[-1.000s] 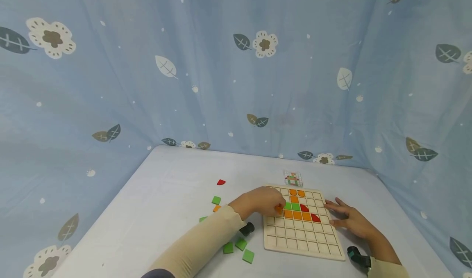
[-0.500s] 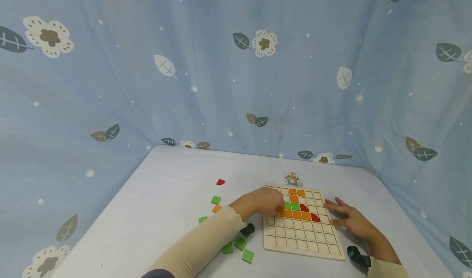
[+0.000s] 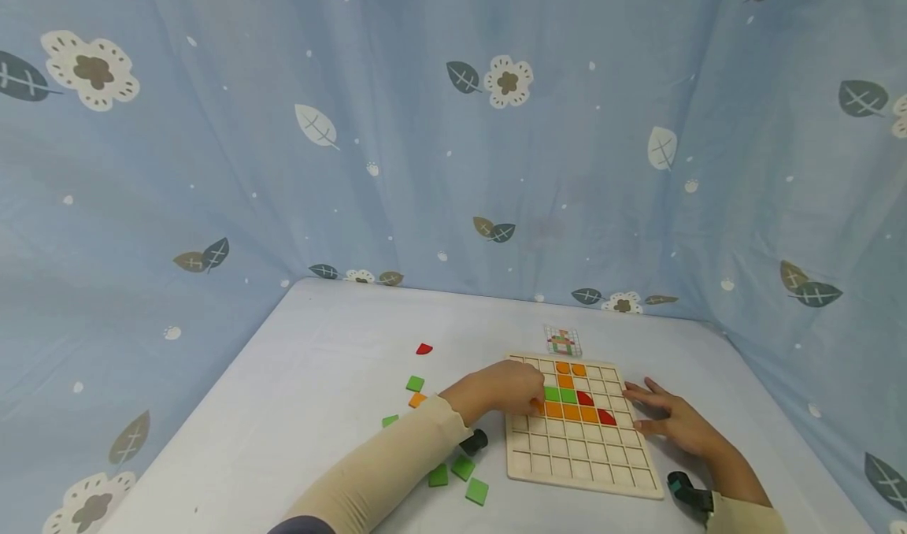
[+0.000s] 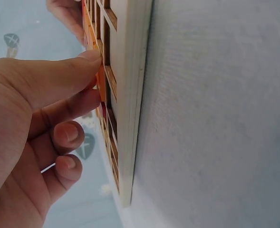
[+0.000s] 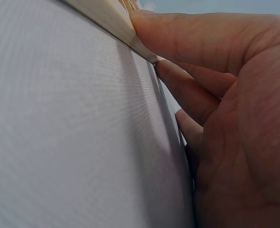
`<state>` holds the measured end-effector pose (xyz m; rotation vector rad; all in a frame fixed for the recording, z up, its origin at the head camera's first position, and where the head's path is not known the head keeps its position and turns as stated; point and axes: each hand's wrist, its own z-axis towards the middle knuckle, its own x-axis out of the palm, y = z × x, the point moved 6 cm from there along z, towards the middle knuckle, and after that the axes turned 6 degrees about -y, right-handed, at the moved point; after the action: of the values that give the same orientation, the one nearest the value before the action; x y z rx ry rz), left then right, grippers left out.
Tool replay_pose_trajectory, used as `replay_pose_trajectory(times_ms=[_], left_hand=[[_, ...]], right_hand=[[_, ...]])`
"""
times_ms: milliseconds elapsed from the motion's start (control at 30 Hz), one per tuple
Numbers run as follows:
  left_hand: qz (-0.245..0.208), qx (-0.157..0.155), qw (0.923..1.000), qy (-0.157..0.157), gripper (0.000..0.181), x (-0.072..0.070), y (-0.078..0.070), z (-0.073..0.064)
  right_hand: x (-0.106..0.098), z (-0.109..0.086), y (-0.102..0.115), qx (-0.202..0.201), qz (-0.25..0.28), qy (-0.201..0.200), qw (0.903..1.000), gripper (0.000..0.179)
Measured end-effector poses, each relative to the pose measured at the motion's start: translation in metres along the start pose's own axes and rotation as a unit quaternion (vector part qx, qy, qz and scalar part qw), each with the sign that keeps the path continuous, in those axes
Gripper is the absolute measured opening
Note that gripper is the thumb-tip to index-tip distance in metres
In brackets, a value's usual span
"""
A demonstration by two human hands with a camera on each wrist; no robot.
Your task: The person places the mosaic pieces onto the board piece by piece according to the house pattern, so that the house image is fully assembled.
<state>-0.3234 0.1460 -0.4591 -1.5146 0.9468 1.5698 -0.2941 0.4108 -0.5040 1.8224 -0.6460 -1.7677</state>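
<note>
Left hand [image 3: 507, 386] pinches an orange tile [image 3: 539, 409] at its four o'clock; spread right hand [image 3: 673, 421] touches the board [image 3: 577, 466] at nine o'clock.

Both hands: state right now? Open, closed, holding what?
Left hand: closed, thumb and finger pinching an orange tile.
Right hand: open, holding nothing, touching the edge of the wooden grid board.

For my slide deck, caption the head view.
Left fingers pinch an orange tile on the board, right fingers at its edge, card beyond, loose tiles at left.
</note>
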Motion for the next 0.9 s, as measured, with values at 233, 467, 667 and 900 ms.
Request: replay_pose_trajectory(times_ms=[233,467,667,900], left_hand=[[-0.004,-0.005,1.0,-0.006,0.02,-0.001,0.0,-0.001],[-0.001,-0.006,1.0,-0.005,0.016,-0.006,-0.002,-0.005],[-0.019,-0.014,0.9997,-0.008,0.008,-0.014,0.006,-0.014],[-0.025,-0.05,0.9984,-0.01,0.011,-0.017,0.026,-0.03]], right_hand=[[-0.001,-0.001,0.001,-0.008,0.001,0.001,1.0,0.069],[-0.001,0.0,0.002,-0.016,-0.006,0.004,0.9999,0.068],[-0.001,-0.001,0.002,-0.011,-0.011,0.005,0.9999,0.07],[-0.002,-0.001,0.003,0.004,-0.005,0.012,0.9999,0.072]])
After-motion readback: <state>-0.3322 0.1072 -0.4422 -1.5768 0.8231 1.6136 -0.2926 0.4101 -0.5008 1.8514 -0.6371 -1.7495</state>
